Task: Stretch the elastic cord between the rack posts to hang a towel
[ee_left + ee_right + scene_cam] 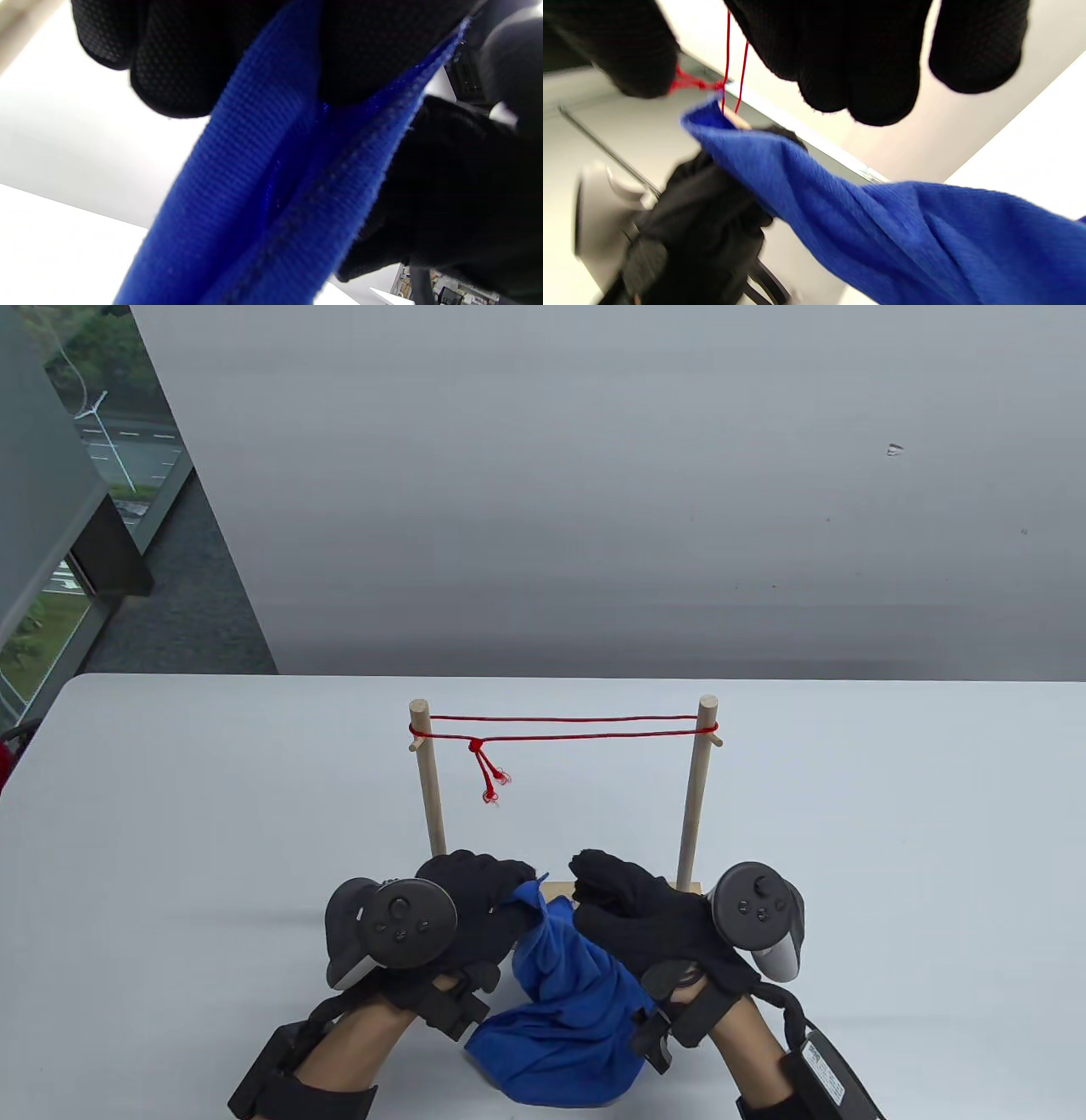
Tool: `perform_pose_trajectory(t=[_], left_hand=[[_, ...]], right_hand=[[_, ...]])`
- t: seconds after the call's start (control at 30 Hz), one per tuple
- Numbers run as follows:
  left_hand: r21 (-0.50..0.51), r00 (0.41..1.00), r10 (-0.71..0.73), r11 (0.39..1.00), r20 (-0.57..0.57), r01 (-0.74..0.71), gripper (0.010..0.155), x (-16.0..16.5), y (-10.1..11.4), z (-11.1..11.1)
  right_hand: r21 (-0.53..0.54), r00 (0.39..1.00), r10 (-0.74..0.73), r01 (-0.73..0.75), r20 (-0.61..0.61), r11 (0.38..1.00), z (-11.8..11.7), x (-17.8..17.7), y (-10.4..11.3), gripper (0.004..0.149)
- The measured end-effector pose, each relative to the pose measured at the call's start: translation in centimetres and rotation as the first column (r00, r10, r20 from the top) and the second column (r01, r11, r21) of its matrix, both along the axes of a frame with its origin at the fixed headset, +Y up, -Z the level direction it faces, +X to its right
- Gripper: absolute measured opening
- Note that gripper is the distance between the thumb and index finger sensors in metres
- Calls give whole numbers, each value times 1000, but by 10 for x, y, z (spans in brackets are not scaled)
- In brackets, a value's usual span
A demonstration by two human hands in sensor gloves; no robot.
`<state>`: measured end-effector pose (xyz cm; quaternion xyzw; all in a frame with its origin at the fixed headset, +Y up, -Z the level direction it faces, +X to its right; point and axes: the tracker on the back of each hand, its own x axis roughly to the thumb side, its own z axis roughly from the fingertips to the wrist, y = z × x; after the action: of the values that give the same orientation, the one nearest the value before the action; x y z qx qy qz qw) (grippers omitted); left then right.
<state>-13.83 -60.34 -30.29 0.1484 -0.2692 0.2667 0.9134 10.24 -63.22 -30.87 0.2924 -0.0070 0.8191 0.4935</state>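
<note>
1. The left hand [475,899] pinches a corner of the soft blue woven towel [564,1018]. In the left wrist view the gloved fingers [178,63] press together on a folded edge of the cloth, which runs down and away from them.

2. The right hand [640,920] sits just beside the left, the towel between the two. Its fingers [865,63] hang curled above the cloth in the right wrist view, but whether they actually grip it I cannot tell.

3. Below and behind both hands, the rest of the towel lies bunched on the white counter [170,831], near the person.

4. Just beyond the hands stands the light wooden rack: a left post [427,780] and a right post [697,789] rising from a flat base.

5. Above and beyond the hands, the thin red elastic cord [568,727] already runs as a doubled line between the post tops, with a knot and loose tails hanging near the left post.

6. Judging by this, the stretching step looks done and the hanging step is in hand: the towel is being gathered by its corner.

7. The next move likely calls for spreading the top edge between the hands, lifting it clear of the posts, and draping it over the cord gently enough that the cord stays hooked.
</note>
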Motion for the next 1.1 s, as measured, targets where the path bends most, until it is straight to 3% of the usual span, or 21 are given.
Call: perform_pose_trajectory(t=[0.07, 0.17, 0.27, 0.33, 0.43, 0.6, 0.7, 0.83, 0.93, 1.1], left_hand=[[41, 999, -40, 998, -13, 40, 41, 5, 3, 2], [107, 993, -109, 988, -32, 112, 41, 14, 8, 7], [129, 991, -124, 983, -43, 129, 42, 17, 11, 10], [115, 994, -104, 987, -44, 108, 44, 14, 11, 9], [56, 996, -83, 995, -36, 85, 45, 9, 9, 7], [-50, 1000, -18, 999, 0, 18, 48, 8, 3, 4], [-133, 993, 115, 985, 24, -111, 42, 6, -1, 0], [-115, 995, 96, 989, 13, -94, 39, 6, 1, 0], [-104, 997, 70, 992, 16, -68, 59, 7, 1, 1], [-73, 1000, -15, 997, -2, 15, 43, 9, 3, 3]], right_hand=[[15, 997, 72, -72, -10, 997, 1, -8, 7, 88], [39, 993, 110, -111, 38, 993, 2, -17, 16, 83], [87, 983, 111, -125, 145, 988, 3, -18, 24, 55], [124, 983, 76, -97, 164, 987, 2, -16, 28, 43], [140, 994, -25, 11, 102, 990, 3, -15, 31, 41], [193, 994, -63, 45, 85, 980, 5, -16, 35, 41], [222, 992, -105, 88, 68, 971, 6, -16, 43, 41], [267, 991, -117, 95, 68, 959, 9, -14, 54, 41], [299, 987, -141, 113, 74, 948, 10, -11, 63, 41], [347, 983, -151, 108, 101, 932, 14, -5, 73, 41]])
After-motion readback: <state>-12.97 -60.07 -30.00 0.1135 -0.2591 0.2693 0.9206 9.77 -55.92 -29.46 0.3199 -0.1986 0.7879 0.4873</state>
